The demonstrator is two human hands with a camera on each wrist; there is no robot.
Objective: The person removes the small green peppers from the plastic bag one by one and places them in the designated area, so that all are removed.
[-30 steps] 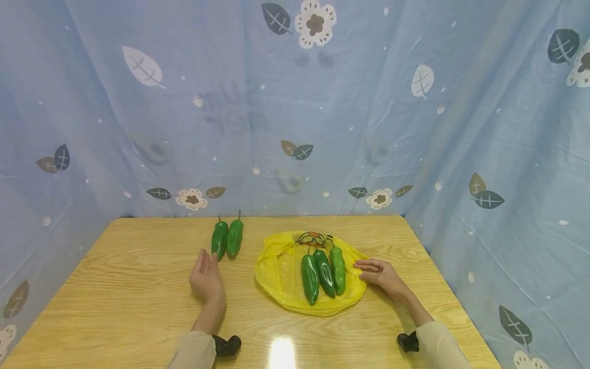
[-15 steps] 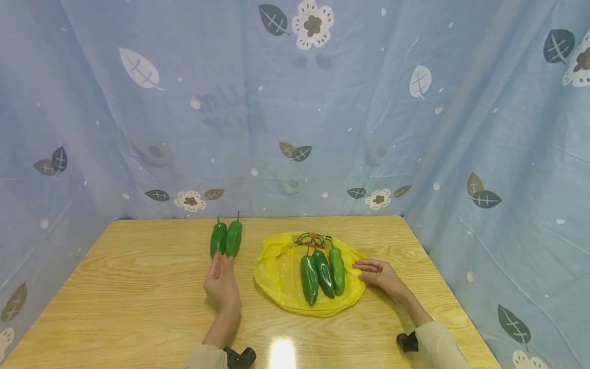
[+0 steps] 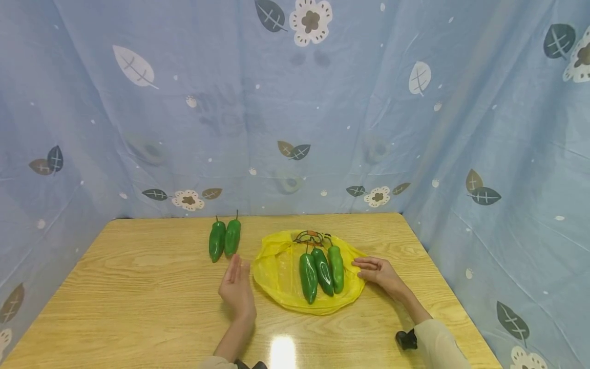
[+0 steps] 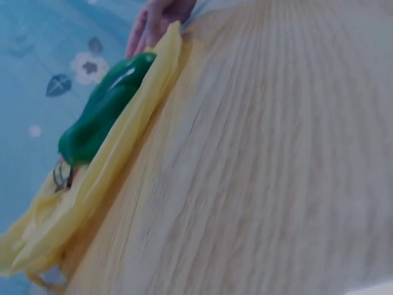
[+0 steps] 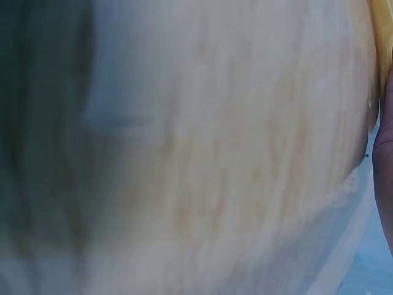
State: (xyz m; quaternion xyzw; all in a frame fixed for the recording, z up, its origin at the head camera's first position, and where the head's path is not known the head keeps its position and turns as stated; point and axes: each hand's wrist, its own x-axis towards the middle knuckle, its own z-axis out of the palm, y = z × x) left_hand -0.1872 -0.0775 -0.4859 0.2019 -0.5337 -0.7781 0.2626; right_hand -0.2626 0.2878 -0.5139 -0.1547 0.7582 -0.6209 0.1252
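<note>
In the head view, a yellow plastic bag (image 3: 278,274) lies flat with three green peppers (image 3: 308,278) on it, stems pointing away. My left hand (image 3: 238,292) hovers just left of the bag, empty, its fingers fairly straight and together. The fingertips of my right hand (image 3: 380,274) touch the bag's right edge. The left wrist view shows a pepper (image 4: 101,114) on the bag (image 4: 116,153), with my right hand (image 4: 161,21) beyond. Only part of my right hand (image 5: 384,166) shows in the right wrist view.
Two more green peppers (image 3: 217,242) lie side by side toward the table's back, beyond my left hand. The wooden table (image 3: 138,287) meets a blue patterned curtain (image 3: 207,128) at the back and sides. Dark printing (image 3: 310,238) marks the bag's far part.
My left hand has moved right, from near the two separate peppers to beside the bag, still empty. My right hand stays at the bag's edge.
</note>
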